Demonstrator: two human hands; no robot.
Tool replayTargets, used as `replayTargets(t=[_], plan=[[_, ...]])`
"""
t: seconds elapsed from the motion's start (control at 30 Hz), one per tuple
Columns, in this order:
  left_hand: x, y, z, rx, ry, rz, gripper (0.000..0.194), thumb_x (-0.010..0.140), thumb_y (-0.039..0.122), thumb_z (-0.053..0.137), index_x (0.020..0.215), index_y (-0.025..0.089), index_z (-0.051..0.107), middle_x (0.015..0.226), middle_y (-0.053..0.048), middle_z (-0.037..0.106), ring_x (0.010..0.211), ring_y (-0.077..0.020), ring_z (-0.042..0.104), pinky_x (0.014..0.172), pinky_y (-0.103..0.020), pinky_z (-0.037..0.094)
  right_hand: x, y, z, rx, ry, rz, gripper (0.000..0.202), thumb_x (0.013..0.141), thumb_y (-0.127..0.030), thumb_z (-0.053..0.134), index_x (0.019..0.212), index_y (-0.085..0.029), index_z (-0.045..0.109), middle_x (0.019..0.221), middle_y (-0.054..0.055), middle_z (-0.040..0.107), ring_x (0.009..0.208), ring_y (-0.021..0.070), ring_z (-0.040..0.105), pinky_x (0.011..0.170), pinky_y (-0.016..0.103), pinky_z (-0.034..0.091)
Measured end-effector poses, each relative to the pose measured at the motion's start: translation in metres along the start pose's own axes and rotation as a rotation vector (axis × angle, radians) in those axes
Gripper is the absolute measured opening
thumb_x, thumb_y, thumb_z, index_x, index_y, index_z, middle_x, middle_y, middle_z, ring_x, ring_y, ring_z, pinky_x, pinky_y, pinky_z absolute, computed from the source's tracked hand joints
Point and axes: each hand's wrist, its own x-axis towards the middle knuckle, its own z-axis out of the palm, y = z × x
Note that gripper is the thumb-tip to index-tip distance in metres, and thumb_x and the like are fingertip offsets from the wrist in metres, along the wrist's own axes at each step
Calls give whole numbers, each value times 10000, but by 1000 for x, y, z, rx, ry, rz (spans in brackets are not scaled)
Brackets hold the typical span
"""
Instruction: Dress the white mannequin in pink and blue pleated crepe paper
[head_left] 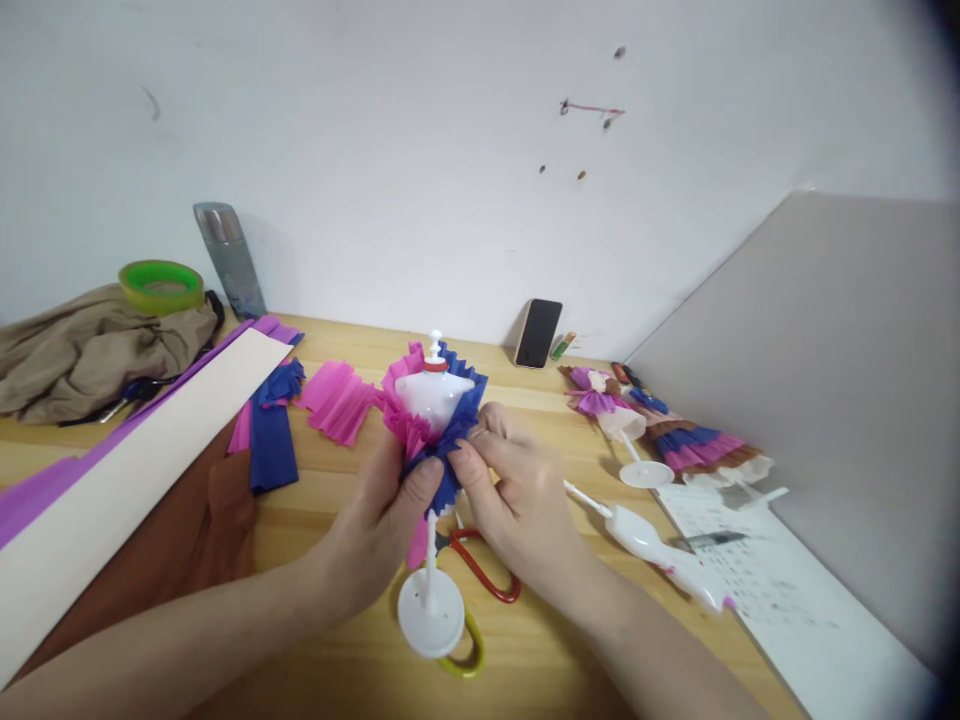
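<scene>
A small white dress-form mannequin with a red band at its neck is held up over the table, its round base tilted toward me. Ruffled pink crepe paper and blue crepe paper stand round its body. My left hand is closed round the mannequin's lower part and the paper, thumb on the blue ruffle. My right hand, slightly blurred, pinches the blue paper's right edge. Behind the base lie scissors with red and yellow handles, partly hidden.
To the left lie a cream paper strip, brown crepe paper, a blue strip and a pink piece. Dressed forms, a bare white form and a written sheet lie right. A phone leans on the wall.
</scene>
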Motion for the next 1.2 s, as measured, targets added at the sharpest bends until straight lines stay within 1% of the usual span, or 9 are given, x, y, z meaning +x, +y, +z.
replayTargets(t=[0.1, 0.23, 0.4, 0.5, 0.63, 0.8, 1.0, 1.1, 1.2], plan=[[-2, -4, 0, 21, -9, 41, 384, 934, 384, 557, 1273, 207, 595, 1247, -66, 682, 1206, -214, 578, 1055, -299, 439, -1, -1, 0, -6, 19, -38, 309, 936, -162, 469, 639, -198, 545, 638, 10, 478, 645, 165, 501, 569, 294, 395], [-4, -13, -4, 80, -4, 95, 345, 936, 378, 561, 1239, 220, 607, 1203, -50, 694, 1120, -202, 611, 1020, -306, 462, -1, -2, -3, 53, -47, -12, 315, 959, -197, 460, 656, -190, 546, 684, 25, 538, 656, 159, 529, 577, 289, 421], [-7, -19, -6, 82, -9, 93, 359, 941, 405, 555, 1251, 231, 606, 1236, -53, 683, 1130, -202, 603, 1005, -294, 464, -2, -5, -4, 56, -63, -14, 300, 961, -209, 454, 673, -194, 536, 678, 22, 537, 662, 160, 524, 581, 289, 408], [-8, -19, -7, 53, -24, 83, 413, 942, 414, 556, 1316, 239, 575, 1239, -53, 684, 1158, -207, 597, 991, -283, 470, -2, -6, -5, 75, -55, 48, 229, 937, -237, 481, 724, -187, 550, 672, 11, 531, 636, 150, 499, 573, 284, 396], [-9, -19, -7, 33, -55, 84, 365, 947, 409, 555, 1274, 259, 615, 1195, -38, 701, 1087, -188, 622, 950, -261, 488, 0, -8, -7, 181, -64, 135, 116, 885, -245, 532, 782, -190, 535, 669, -17, 513, 583, 123, 447, 531, 259, 368], [-6, -17, -5, -18, -59, 55, 439, 934, 432, 574, 1347, 283, 571, 1207, -39, 694, 1078, -190, 620, 957, -261, 488, 0, -9, -6, 124, 9, 65, 63, 876, -195, 542, 813, -189, 549, 666, -24, 497, 594, 123, 447, 542, 253, 376], [-4, -8, -6, -78, -80, 48, 461, 913, 464, 594, 1326, 260, 592, 1151, -55, 709, 1039, -199, 629, 932, -282, 512, 2, -2, -11, 148, -19, 34, 80, 865, -251, 570, 894, -179, 587, 716, -8, 516, 623, 135, 449, 563, 269, 381], [-4, -7, -8, -85, -65, 63, 389, 913, 452, 601, 1241, 247, 635, 1111, -48, 712, 1056, -190, 622, 940, -274, 508, 4, 1, -16, 237, -87, 83, 135, 860, -306, 589, 904, -180, 607, 686, -25, 464, 614, 133, 422, 555, 268, 358], [-4, -11, -10, -90, -52, 84, 325, 910, 452, 605, 1143, 234, 667, 1040, -38, 717, 980, -176, 632, 902, -270, 525, 6, 3, -17, 342, -130, 187, 151, 855, -317, 600, 786, -183, 613, 613, -43, 399, 573, 123, 393, 536, 265, 327]])
